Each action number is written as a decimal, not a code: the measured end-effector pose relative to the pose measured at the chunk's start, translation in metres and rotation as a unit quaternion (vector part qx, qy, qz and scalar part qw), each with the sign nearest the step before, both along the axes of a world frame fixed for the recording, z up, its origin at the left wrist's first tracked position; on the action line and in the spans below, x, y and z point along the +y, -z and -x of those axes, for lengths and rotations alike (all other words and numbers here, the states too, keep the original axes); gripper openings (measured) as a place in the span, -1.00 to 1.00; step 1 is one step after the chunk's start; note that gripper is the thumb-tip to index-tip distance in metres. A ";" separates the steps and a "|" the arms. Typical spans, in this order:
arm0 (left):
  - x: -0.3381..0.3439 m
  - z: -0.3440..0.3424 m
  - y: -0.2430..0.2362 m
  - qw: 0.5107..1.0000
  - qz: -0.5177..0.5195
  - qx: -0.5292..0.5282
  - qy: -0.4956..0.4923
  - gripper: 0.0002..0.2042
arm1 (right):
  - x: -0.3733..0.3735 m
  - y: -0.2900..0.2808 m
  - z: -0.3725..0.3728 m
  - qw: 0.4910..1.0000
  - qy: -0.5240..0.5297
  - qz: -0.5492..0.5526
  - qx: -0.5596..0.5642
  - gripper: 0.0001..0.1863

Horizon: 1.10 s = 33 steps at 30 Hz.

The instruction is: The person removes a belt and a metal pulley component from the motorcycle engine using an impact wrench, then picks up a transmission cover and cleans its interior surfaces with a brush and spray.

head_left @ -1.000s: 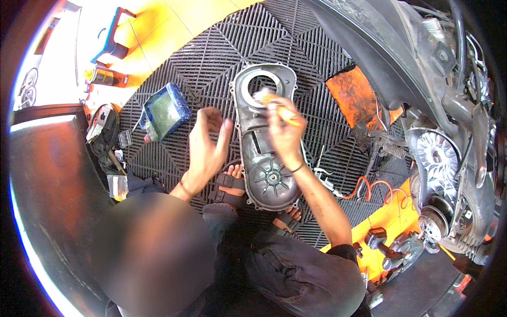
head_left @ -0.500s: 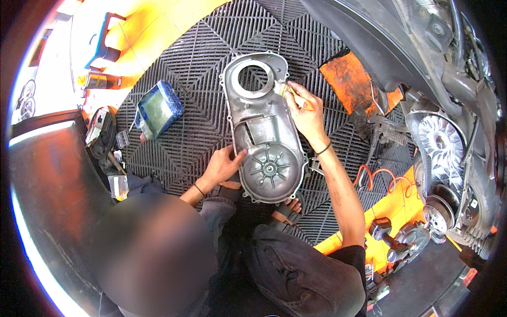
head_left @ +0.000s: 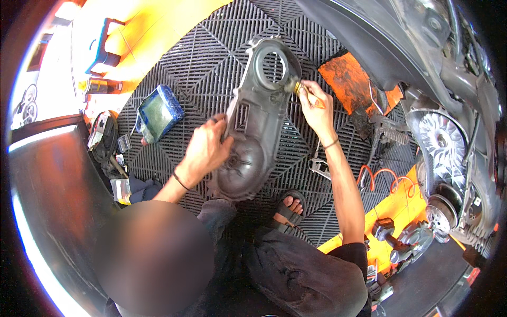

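Observation:
A long grey metal engine cover, with a round opening at its far end and a domed round part at its near end, is held tilted above the black floor grating. My left hand is closed on its left edge, the thumb over the face beside the dome. In my right hand is a small paintbrush, its handle pinched between the fingers. The brush's tip is at the cover's right edge, close to the round opening; blur hides whether the bristles touch.
A blue tray of murky liquid stands on the floor grating to the left. An orange, grease-stained sheet lies at the far right. Along the right is a motorbike with a finned disc exposed. My sandalled foot is below the cover.
The cover has been tipped and turned, its far end swinging right and its near end left. My left hand has risen along its edge; my right hand with the paintbrush has shifted slightly right.

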<state>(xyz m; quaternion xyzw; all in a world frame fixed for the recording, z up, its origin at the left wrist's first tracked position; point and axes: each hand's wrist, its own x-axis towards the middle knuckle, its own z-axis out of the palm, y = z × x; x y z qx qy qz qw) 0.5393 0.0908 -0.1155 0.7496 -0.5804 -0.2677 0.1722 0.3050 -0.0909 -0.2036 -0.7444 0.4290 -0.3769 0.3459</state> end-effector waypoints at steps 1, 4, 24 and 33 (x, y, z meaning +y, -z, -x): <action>-0.009 -0.009 -0.007 1.000 -0.016 -0.011 0.022 -0.79 | 0.002 0.003 0.001 1.000 0.004 -0.006 -0.005 -0.86; -0.028 -0.028 -0.017 0.997 -0.004 -0.013 0.069 -0.77 | 0.013 0.012 0.003 0.996 -0.050 -0.071 0.005 -0.86; -0.047 -0.016 -0.040 0.996 -0.018 0.082 0.040 -0.72 | -0.027 0.032 0.008 0.970 0.062 -0.196 -0.133 -0.80; -0.078 -0.043 -0.016 0.989 0.055 0.108 0.081 -0.28 | 0.004 0.057 0.000 0.930 -0.040 -0.301 -0.208 -0.77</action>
